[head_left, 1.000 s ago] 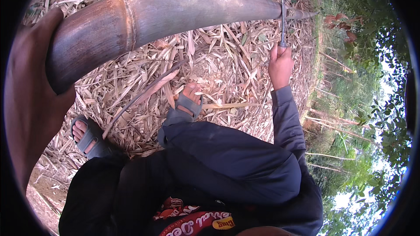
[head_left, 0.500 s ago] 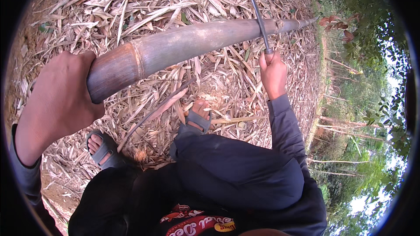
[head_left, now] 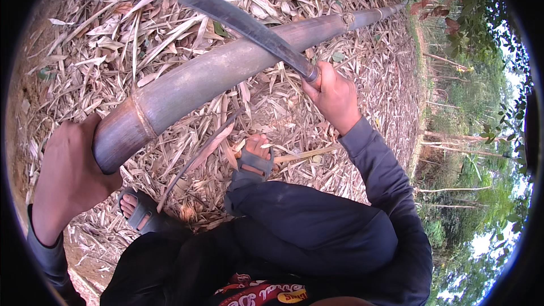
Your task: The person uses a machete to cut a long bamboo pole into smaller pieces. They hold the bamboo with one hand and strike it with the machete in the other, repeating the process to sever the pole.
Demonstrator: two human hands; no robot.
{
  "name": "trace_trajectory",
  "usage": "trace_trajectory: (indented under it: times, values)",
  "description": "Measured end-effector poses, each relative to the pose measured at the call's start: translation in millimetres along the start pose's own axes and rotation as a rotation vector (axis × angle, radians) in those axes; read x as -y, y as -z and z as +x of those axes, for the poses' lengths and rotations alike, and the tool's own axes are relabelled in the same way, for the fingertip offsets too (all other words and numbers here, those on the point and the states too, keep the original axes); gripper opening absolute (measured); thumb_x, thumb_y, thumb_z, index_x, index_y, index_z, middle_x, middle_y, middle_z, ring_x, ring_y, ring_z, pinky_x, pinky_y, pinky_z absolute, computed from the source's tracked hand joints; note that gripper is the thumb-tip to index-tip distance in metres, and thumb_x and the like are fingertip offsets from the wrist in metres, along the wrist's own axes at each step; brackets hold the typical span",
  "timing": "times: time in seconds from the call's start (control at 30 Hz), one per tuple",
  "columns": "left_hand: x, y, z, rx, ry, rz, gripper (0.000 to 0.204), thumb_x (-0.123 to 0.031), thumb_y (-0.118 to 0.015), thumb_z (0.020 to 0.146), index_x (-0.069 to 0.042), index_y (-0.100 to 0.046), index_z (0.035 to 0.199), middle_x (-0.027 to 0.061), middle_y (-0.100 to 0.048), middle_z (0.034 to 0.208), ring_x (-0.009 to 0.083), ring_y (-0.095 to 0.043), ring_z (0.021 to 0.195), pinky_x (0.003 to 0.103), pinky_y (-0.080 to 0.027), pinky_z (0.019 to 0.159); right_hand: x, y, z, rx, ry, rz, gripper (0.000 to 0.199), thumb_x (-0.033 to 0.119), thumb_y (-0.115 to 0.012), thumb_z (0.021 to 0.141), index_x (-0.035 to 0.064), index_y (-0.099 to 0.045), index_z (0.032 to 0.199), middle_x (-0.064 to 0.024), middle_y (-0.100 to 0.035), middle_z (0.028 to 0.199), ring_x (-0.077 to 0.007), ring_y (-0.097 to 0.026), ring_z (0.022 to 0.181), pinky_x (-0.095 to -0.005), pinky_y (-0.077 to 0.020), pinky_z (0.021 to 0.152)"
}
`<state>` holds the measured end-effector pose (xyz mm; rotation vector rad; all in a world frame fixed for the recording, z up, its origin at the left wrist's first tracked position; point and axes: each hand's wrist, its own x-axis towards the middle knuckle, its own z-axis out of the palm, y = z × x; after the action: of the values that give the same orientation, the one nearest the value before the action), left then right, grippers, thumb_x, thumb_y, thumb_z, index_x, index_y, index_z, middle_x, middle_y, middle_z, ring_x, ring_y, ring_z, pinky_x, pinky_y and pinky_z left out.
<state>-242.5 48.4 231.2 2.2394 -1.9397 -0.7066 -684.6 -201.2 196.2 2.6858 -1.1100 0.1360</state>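
A thick, grey-brown bamboo pole slants across the view from near left to far right, with a ringed joint close to its near end. My left hand is closed round that near end; the fingers under it are hidden. In my closed right hand is a machete with a long, dark, slightly curved blade. The blade crosses over the pole around its middle, tip toward the upper left. Whether it touches the bamboo I cannot tell.
Dry bamboo leaves cover the ground. A thin dark stick lies between my sandalled feet, the left foot and the right foot. Green trees and thin trunks stand along the right side.
The machete has swung from pointing away to pointing upper left, its flat side now showing. My right hand has come left and slightly nearer; the bamboo's near end has dropped lower left.
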Motion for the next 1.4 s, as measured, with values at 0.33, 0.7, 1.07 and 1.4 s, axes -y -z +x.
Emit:
trace_trajectory:
  times: [0.33, 0.7, 1.07, 1.4]
  values:
    - [0.6, -15.7, 6.9, 0.094, -0.006, -0.087, 0.040, -0.012, -0.077, 0.060, 0.004, -0.061, 0.092, 0.0264, -0.063, 0.076, 0.0456, -0.064, 0.080, 0.049, -0.051, 0.079, 38.2, 16.6, -3.2, 0.142, -0.238, -0.017, 0.033, 0.032, -0.073, 0.094, 0.0038, -0.057, 0.095, -0.0145, -0.065, 0.064, -0.0348, -0.067, 0.056, -0.0457, -0.0517, 0.051]
    - [-0.7, -7.6, -15.2, 0.043, 0.024, -0.046, 0.048, -0.014, -0.080, 0.059, 0.004, -0.059, 0.098, 0.0261, -0.062, 0.081, 0.0454, -0.062, 0.085, 0.051, -0.048, 0.081, 8.8, -8.5, -32.9, -0.018, -0.377, 0.024, 0.038, 0.040, -0.070, 0.095, 0.0039, -0.058, 0.091, -0.0155, -0.065, 0.060, -0.0365, -0.068, 0.054, -0.0461, -0.0534, 0.049]
    - [-2.3, -27.8, -12.3, 0.152, -0.040, -0.122, 0.044, -0.015, -0.081, 0.062, 0.003, -0.057, 0.094, 0.0261, -0.063, 0.072, 0.0463, -0.063, 0.077, 0.050, -0.050, 0.078, -26.4, 16.9, -60.8, 0.108, -0.472, -0.173, 0.042, 0.041, -0.068, 0.096, 0.0017, -0.057, 0.090, -0.0175, -0.065, 0.061, -0.0364, -0.067, 0.053, -0.0471, -0.0524, 0.048]
    - [-5.9, -14.0, -9.3, 0.250, -0.006, -0.182, 0.046, -0.018, -0.080, 0.061, 0.004, -0.059, 0.095, 0.0263, -0.063, 0.076, 0.0450, -0.063, 0.078, 0.049, -0.050, 0.079, -60.0, 26.6, -50.2, 0.198, -0.497, -0.285, 0.038, 0.039, -0.067, 0.097, 0.0030, -0.056, 0.094, -0.0156, -0.067, 0.063, -0.0361, -0.069, 0.058, -0.0470, -0.0554, 0.052]
